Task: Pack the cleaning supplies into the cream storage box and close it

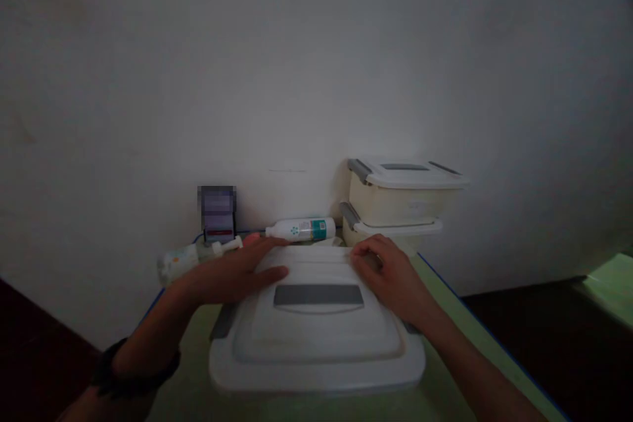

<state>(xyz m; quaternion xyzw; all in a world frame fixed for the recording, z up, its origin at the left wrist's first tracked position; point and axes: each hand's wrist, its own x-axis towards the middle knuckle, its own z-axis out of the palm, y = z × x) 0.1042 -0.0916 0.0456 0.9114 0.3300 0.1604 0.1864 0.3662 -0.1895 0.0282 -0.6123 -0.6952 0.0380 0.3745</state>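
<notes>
A storage box with a white lid [326, 333] stands in front of me, with a grey handle [319, 295] set into the lid and grey side latches. My left hand [242, 270] lies across the lid's far left part, thumb stretched out over it and the other fingers reaching toward the far edge. At the far right part of the lid, my right hand [388, 273] rests with its fingers curled and the thumb close to the index finger. Anything between those fingertips is hidden. A dark band [136, 369] circles my left wrist.
Behind the box, a white bottle [301, 229] lies on its side. A clear pump bottle [180, 264] lies left, near an upright phone [218, 214]. Two stacked lidded boxes [405, 201] stand at the back right against the wall. The green tabletop [459, 356] has blue edges.
</notes>
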